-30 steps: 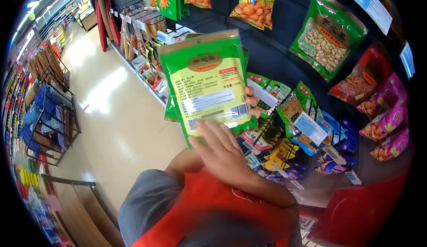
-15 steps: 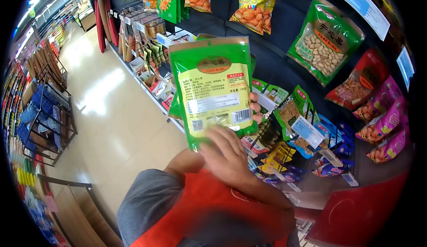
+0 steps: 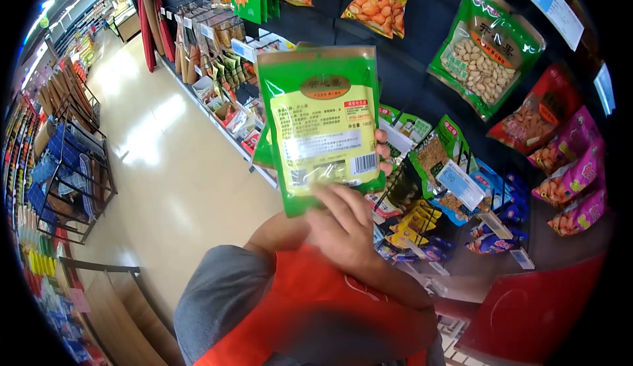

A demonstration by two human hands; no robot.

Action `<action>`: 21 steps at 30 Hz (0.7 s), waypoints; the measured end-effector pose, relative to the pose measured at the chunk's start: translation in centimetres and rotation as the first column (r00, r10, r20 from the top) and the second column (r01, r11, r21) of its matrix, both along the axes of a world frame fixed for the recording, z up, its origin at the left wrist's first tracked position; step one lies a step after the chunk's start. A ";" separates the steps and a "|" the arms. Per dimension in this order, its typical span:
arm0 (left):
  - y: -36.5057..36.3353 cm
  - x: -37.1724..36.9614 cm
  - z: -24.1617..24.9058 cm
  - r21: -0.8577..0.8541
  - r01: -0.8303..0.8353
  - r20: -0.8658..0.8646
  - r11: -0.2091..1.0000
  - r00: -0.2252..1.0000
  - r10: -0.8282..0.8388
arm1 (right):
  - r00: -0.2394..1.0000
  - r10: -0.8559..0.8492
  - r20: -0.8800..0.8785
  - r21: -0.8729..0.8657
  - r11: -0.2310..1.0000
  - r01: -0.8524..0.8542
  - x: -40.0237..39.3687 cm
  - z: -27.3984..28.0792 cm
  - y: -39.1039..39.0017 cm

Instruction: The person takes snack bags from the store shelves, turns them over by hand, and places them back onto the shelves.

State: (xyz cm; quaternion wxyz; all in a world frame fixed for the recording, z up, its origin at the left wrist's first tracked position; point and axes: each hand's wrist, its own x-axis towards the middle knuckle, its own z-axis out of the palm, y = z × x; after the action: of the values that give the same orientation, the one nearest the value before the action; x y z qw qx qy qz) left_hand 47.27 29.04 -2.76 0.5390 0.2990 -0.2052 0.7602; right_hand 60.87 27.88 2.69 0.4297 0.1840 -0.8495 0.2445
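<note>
A green pistachio bag (image 3: pixel 323 112) faces me with its yellow printed back and barcode showing. At least one more green bag (image 3: pixel 266 147) peeks out behind it. My left hand (image 3: pixel 383 152) grips the bags from behind. Only its fingertips show, curled round the right edge; the palm is hidden. Across the lower front of the bag lie the extended fingers of my right hand (image 3: pixel 343 224), slightly blurred, touching or very near the plastic. To the right, a matching pistachio bag (image 3: pixel 478 53) hangs with its clear window and nuts facing out.
Dark hanging racks hold yellow nut bags (image 3: pixel 379 3), a red bag (image 3: pixel 531 115) and purple snack bags (image 3: pixel 567 168). Price tags (image 3: pixel 459 185) stick out on hooks. At left, a tiled aisle (image 3: pixel 151 162) runs past a wire rack of folded cloth (image 3: pixel 69 175).
The bags sit slightly further right and turned a little in view. My right hand has shifted slightly right along the bag's lower front. The shelves have moved slightly with the camera.
</note>
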 end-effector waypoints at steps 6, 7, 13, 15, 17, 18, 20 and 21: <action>-0.3 0.7 1.1 -0.025 -0.066 0.021 0.998 0.998 0.066 | 0.996 -0.084 0.015 0.010 0.996 0.084 1.2 0.0 0.0; -0.3 0.7 0.9 -0.025 -0.068 0.024 0.997 0.997 0.068 | 0.996 -0.086 0.012 0.009 0.996 0.086 1.3 0.0 0.0; -0.5 1.3 1.2 -0.037 -0.094 0.064 0.995 0.993 0.096 | 0.996 -0.087 -0.027 0.001 0.996 0.087 1.5 0.0 0.0; -0.6 1.4 1.3 -0.032 -0.103 0.065 0.994 0.992 0.105 | 0.994 -0.096 -0.044 0.003 0.995 0.096 1.6 0.0 -0.1; -0.4 1.4 1.3 -0.010 -0.102 0.065 0.995 0.993 0.103 | 0.995 -0.092 -0.047 0.003 0.996 0.092 1.7 0.1 -0.1; -0.5 1.4 1.4 -0.010 -0.099 0.069 0.995 0.993 0.099 | 0.995 -0.090 -0.050 0.003 0.996 0.091 1.7 0.1 -0.1; -0.8 1.6 1.8 -0.008 -0.090 0.076 0.996 0.993 0.090 | 0.996 -0.074 -0.045 0.015 0.997 0.074 1.8 0.0 0.1; -0.9 1.5 1.7 -0.018 -0.083 0.065 0.996 0.994 0.084 | 0.996 -0.071 -0.046 0.024 0.997 0.072 1.9 0.0 0.2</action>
State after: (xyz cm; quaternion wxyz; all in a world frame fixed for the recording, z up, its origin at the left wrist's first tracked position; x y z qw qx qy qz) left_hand 48.76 28.12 -1.11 0.5021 0.2779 -0.2043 0.7930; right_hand 62.77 28.11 2.73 0.4550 0.1645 -0.8486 0.2138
